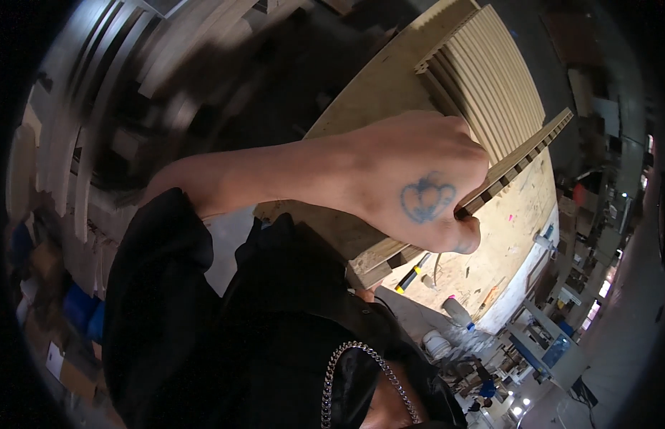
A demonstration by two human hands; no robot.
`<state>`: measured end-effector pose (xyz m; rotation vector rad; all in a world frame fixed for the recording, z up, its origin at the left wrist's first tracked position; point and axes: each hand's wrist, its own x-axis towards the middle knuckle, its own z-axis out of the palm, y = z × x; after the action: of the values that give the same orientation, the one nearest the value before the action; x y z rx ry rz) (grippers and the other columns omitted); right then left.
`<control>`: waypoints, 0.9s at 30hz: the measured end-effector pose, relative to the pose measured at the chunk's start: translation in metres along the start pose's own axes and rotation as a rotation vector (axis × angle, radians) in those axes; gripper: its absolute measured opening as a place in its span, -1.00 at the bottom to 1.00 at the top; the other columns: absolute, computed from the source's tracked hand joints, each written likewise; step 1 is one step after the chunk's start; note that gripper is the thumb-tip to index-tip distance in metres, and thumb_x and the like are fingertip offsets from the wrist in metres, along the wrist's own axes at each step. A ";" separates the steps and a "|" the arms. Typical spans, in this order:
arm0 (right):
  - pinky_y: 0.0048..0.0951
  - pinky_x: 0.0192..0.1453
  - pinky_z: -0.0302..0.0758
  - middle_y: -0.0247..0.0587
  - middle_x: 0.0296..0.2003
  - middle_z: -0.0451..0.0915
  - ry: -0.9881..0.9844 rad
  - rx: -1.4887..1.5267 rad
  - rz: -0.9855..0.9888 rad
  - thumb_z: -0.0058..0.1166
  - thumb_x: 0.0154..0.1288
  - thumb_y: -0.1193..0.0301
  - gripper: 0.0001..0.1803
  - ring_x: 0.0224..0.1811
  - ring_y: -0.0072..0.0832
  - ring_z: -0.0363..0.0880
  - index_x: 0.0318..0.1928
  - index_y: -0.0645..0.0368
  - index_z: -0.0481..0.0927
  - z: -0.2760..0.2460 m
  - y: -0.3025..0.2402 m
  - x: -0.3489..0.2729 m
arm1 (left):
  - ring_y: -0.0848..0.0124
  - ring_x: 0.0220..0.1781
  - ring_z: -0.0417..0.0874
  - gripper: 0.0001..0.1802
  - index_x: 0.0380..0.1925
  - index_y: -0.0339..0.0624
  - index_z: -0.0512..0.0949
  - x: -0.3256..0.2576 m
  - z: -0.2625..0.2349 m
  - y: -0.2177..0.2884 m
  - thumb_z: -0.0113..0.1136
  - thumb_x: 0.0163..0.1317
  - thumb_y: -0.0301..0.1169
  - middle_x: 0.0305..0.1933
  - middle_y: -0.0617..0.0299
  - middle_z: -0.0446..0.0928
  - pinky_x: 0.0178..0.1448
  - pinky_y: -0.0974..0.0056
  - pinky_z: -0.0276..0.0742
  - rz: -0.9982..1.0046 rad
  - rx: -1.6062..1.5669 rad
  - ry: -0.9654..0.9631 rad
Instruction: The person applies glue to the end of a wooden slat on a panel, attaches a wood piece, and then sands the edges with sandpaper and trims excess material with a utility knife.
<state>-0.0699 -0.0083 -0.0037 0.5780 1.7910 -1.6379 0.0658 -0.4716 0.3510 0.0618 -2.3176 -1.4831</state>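
Observation:
My left hand (425, 179) reaches across from the left, back of the hand up, its fingers closed around a long notched wooden strip (518, 157). The strip runs slantwise over the plywood worktop (518, 214), dark gaps showing along its edge. Its near end lies close to my chest. Under that end a small patch of skin (368, 292) shows, seemingly part of my right hand; its fingers are hidden. Beyond my left hand, a row of similar pale wooden strips (490, 79) lies side by side on the worktop.
On the worktop's near part lie a black-and-yellow handled tool (409, 280) and a pale bottle with a blue cap (457, 313). A white bucket (437, 344) stands past the near edge. Long boards (96, 121) lean at left. Another person (486, 386) is far off at lower right.

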 end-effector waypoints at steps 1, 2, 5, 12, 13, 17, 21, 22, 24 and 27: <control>-0.26 0.44 0.23 -0.11 0.39 0.29 0.044 0.005 -0.017 -0.28 0.50 -0.14 -0.20 0.36 -0.22 0.32 0.45 0.25 0.17 -0.011 0.005 0.012 | 0.44 -0.88 0.24 -0.60 -0.76 -0.18 0.37 0.006 0.001 0.003 0.24 0.14 -0.26 -0.86 0.31 0.29 -0.75 0.28 0.11 -0.002 -0.013 -0.008; -0.26 0.43 0.25 -0.12 0.38 0.31 0.085 0.015 -0.030 -0.28 0.51 -0.13 -0.22 0.35 -0.22 0.34 0.44 0.23 0.19 -0.019 0.012 0.021 | 0.42 -0.88 0.24 -0.59 -0.79 -0.20 0.36 0.012 0.004 0.006 0.24 0.11 -0.27 -0.87 0.28 0.28 -0.74 0.26 0.12 -0.006 -0.021 -0.020; -0.29 0.46 0.21 -0.15 0.39 0.30 0.037 0.046 -0.034 -0.28 0.52 -0.11 -0.25 0.36 -0.23 0.32 0.44 0.20 0.21 -0.021 0.012 0.020 | 0.37 -0.87 0.19 -0.51 -0.97 -0.27 0.21 0.013 0.008 0.012 0.20 -0.02 -0.36 -0.93 0.21 0.16 -0.68 0.20 0.19 0.005 -0.023 0.032; -0.29 0.46 0.19 -0.15 0.39 0.30 -0.050 0.027 -0.004 -0.29 0.52 -0.10 -0.27 0.36 -0.22 0.32 0.42 0.20 0.24 -0.055 0.047 0.050 | 0.48 -0.91 0.19 -0.61 -0.80 -0.19 0.35 0.011 0.001 0.014 0.22 0.10 -0.29 -0.89 0.34 0.25 -0.78 0.30 0.07 0.062 -0.003 -0.033; -0.29 0.46 0.19 -0.15 0.39 0.31 -0.067 0.027 -0.015 -0.29 0.52 -0.10 -0.27 0.36 -0.21 0.32 0.42 0.20 0.25 -0.060 0.056 0.057 | 0.50 -0.91 0.20 -0.62 -0.77 -0.18 0.36 0.015 -0.001 0.018 0.22 0.12 -0.29 -0.88 0.36 0.27 -0.79 0.31 0.08 0.032 0.007 -0.069; -0.21 0.46 0.19 -0.12 0.39 0.30 0.007 -0.313 -0.387 -0.29 0.48 -0.15 -0.22 0.38 -0.20 0.30 0.44 0.18 0.22 -0.084 0.086 0.095 | 0.49 -0.83 0.36 -0.67 -0.48 -0.24 0.49 0.030 -0.005 -0.002 0.19 0.27 -0.20 -0.75 0.32 0.45 -0.76 0.36 0.20 0.067 -0.105 -0.155; -0.20 0.46 0.21 -0.11 0.34 0.38 0.008 0.174 -0.249 -0.29 0.51 -0.13 -0.25 0.35 -0.21 0.36 0.42 0.18 0.25 0.053 -0.043 0.002 | 0.49 -0.40 0.62 -0.66 -0.17 -0.36 0.54 -0.003 -0.071 0.026 0.17 0.35 -0.22 -0.45 0.13 0.63 -0.29 0.39 0.51 0.025 0.214 -0.087; -0.23 0.40 0.28 -0.11 0.25 0.47 0.251 0.138 -0.204 -0.28 0.54 -0.07 -0.32 0.26 -0.25 0.43 0.36 0.23 0.34 0.081 -0.084 -0.015 | 0.56 -0.45 0.53 -0.73 -0.27 -0.33 0.54 0.005 -0.071 0.010 0.21 0.33 -0.28 -0.54 0.24 0.58 -0.28 0.41 0.43 -0.284 -0.179 -0.108; -0.27 0.23 0.40 -0.10 0.06 0.58 0.486 -0.047 -0.320 -0.20 0.48 -0.15 -0.25 0.04 -0.28 0.51 0.21 0.33 0.49 0.075 -0.127 0.003 | 0.60 -0.44 0.43 -0.70 -0.21 -0.36 0.54 0.016 -0.049 -0.020 0.22 0.37 -0.26 -0.53 0.29 0.51 -0.31 0.40 0.36 -0.323 -0.235 0.169; -0.17 0.06 0.45 0.22 -0.08 0.63 0.673 -0.343 -0.213 -0.11 0.38 -0.24 -0.10 -0.10 -0.08 0.54 0.08 0.54 0.55 0.050 -0.202 0.038 | 0.62 -0.40 0.32 -0.59 -0.36 -0.37 0.51 0.057 -0.032 -0.079 0.19 0.40 -0.16 -0.53 0.39 0.41 -0.29 0.40 0.34 -0.535 -0.143 0.295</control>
<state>-0.2291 -0.0870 0.1112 0.8665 2.6306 -1.2922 0.0112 -0.5476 0.3099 0.8581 -2.0355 -1.7329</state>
